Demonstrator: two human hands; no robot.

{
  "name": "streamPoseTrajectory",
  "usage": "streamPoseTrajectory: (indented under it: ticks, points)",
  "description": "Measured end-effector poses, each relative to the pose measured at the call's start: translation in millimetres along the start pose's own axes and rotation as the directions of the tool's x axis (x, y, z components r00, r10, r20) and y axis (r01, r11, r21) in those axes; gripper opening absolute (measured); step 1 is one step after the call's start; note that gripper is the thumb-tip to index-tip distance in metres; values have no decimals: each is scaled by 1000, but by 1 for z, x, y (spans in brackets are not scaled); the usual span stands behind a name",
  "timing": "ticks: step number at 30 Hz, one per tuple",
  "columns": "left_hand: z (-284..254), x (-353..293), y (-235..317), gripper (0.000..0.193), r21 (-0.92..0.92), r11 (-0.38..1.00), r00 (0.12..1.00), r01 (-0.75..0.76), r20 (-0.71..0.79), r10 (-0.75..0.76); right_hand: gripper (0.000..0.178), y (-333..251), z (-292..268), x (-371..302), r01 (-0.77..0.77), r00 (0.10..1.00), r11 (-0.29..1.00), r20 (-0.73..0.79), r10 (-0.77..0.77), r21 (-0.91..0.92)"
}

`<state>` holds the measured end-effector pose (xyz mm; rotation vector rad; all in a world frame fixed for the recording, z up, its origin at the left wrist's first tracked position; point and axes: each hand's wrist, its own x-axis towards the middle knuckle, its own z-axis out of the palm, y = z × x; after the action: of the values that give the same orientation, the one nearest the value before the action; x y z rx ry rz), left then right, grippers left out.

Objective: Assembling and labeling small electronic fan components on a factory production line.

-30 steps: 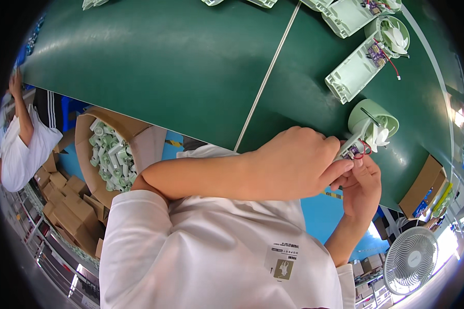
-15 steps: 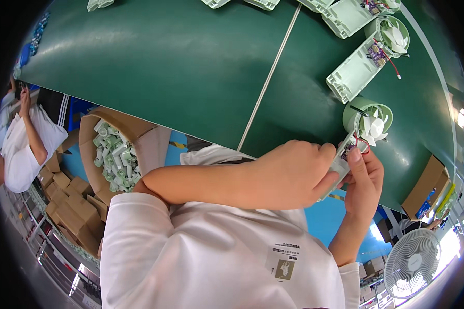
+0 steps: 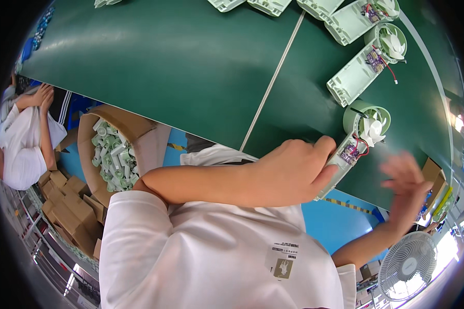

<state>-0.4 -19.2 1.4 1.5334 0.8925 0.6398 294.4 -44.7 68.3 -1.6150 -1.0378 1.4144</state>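
Note:
My left hand (image 3: 288, 172) grips the handle of a pale green hand-held fan half (image 3: 357, 138) at the near edge of the dark green belt (image 3: 191, 67). The fan's open handle shows a small circuit board with red wires, and its round head holds a white blade. My right hand (image 3: 408, 188) is off the fan, to its right, fingers spread and blurred, holding nothing.
More open fan shells (image 3: 363, 64) lie on the belt at the upper right. A cardboard box (image 3: 113, 154) of green cylindrical parts stands at the left, with stacked small cartons (image 3: 62, 203) below it. Another person in white (image 3: 23, 139) sits far left. A white floor fan (image 3: 407, 265) stands lower right.
My right hand has let go of the fan and swung away to the right, open. My left hand still holds the fan handle, now laid flatter on the belt.

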Motion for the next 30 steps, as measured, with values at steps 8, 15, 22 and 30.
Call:
streamPoseTrajectory:
  ticks: [8,15,22,30]
  points:
    - [6,5,-5,30,162,980,985,-113,-110,132,45,81,-320,-9,-305,753,684,-608,-253,-663]
    - [5,-10,2,36,117,992,999,-43,-15,46,31,101,-425,-17,-424,873,665,-473,119,-615]
    - [-15,-21,13,43,288,957,999,-29,-33,40,27,87,-388,-27,-329,846,680,-525,-97,-655]
    - [-28,-10,16,31,358,923,955,-143,-195,223,35,105,-361,-77,57,625,995,-774,-104,-88]
